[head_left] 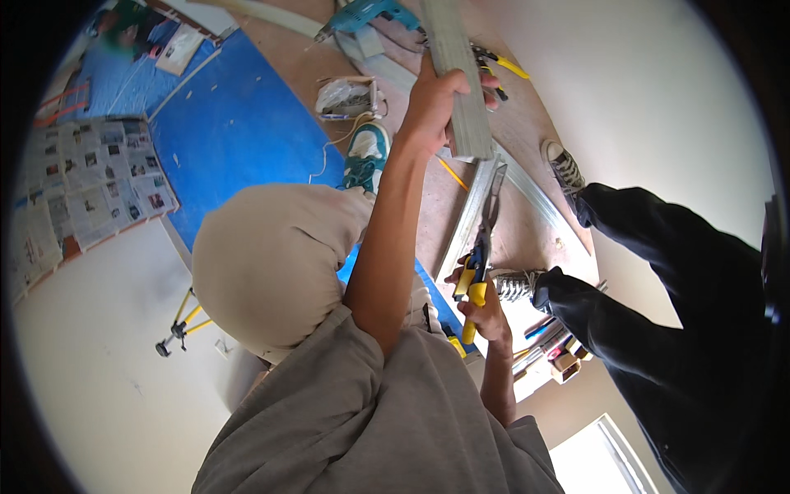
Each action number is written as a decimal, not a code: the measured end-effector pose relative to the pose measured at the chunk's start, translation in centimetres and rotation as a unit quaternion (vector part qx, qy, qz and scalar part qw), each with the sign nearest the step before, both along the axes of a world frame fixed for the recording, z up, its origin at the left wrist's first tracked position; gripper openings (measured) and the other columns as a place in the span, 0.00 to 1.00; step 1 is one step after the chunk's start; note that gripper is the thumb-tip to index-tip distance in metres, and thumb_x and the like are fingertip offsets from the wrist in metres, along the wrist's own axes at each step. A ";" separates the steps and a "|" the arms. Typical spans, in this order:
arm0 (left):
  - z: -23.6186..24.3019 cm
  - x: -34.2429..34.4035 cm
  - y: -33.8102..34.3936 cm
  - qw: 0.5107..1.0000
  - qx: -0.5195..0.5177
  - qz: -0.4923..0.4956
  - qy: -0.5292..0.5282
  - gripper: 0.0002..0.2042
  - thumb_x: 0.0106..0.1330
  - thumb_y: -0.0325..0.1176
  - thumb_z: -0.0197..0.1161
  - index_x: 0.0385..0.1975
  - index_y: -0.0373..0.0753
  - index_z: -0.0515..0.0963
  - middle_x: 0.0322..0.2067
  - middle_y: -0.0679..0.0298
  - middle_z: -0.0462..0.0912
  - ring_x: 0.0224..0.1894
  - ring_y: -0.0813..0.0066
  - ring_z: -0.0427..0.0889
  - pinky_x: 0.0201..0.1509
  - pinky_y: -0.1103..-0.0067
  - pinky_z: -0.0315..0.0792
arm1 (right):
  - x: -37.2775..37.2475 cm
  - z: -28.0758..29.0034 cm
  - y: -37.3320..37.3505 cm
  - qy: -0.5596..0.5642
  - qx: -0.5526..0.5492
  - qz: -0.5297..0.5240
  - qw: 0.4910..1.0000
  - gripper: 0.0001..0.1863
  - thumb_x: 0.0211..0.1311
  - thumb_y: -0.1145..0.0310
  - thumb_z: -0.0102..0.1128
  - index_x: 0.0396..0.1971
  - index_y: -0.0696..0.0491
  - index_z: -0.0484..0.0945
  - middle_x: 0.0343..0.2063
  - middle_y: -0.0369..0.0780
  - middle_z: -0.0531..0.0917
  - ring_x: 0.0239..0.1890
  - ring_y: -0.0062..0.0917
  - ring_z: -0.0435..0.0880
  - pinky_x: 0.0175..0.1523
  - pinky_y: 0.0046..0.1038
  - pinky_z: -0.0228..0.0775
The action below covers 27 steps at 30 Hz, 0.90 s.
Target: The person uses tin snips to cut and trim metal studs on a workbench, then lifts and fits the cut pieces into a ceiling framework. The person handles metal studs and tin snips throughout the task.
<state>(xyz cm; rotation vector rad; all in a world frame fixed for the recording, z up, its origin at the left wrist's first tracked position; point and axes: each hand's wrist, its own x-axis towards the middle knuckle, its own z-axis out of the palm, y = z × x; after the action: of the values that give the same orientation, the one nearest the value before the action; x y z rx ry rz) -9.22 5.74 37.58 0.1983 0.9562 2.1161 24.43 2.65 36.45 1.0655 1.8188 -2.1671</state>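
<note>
"Grey, up near the top. Held how?"

"By the left hand [434, 105]: clamped round a long grey bar [467, 115], not far from its lower end, with fingers showing past the far edge."

"And in the right hand [490, 316]?"

"Snips [484, 240], yellow-handled, with that hand closed round the grips. Pointing away from the body, just beside the bar's lower end and a metal channel [467, 218] on the floor."

"Touching the bar?"

"Cannot tell."

"Near its upper part?"

"On the floor, a teal drill [370, 15], yellow-handled pliers [508, 66] and, farther left, a small box [374, 92] with clear plastic inside."

"To the right?"

"Dark trousers [650, 239] and laced sneakers [563, 166] of another person, standing close."

"To the left?"

"A blue surface [247, 123], newspaper sheets [90, 185] and a yellow tripod [186, 319]."
</note>
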 end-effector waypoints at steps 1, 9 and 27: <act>0.6 0.6 0.4 0.999 -0.021 -0.040 0.012 0.26 0.59 0.28 0.54 0.61 0.34 0.66 0.41 0.49 0.85 0.32 0.62 0.84 0.42 0.70 0.79 | 0.1 1.1 0.3 0.003 0.016 0.019 1.000 0.38 0.46 0.66 0.65 0.61 0.60 0.67 0.50 0.44 0.80 0.56 0.33 0.77 0.65 0.35 0.65; 3.1 3.6 3.4 0.991 0.039 -0.128 -0.006 0.12 0.69 0.34 0.57 0.47 0.36 0.71 0.30 0.58 0.79 0.26 0.66 0.80 0.32 0.71 0.75 | 0.0 6.3 2.7 -0.017 -0.030 0.063 0.997 0.41 0.43 0.64 0.66 0.62 0.60 0.67 0.46 0.40 0.76 0.52 0.30 0.75 0.63 0.35 0.65; 2.6 3.5 4.5 0.980 0.098 -0.174 0.016 0.21 0.70 0.46 0.54 0.55 0.37 0.74 0.32 0.58 0.80 0.29 0.65 0.80 0.37 0.70 0.74 | -3.2 6.7 4.2 0.028 -0.063 0.079 0.994 0.36 0.42 0.71 0.63 0.58 0.56 0.69 0.42 0.39 0.73 0.48 0.28 0.72 0.58 0.32 0.65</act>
<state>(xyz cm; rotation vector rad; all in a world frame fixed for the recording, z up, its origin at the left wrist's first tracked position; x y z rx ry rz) -5.77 10.20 40.14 0.4652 0.6716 1.8836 21.18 6.88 43.20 0.8128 1.6981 -2.2041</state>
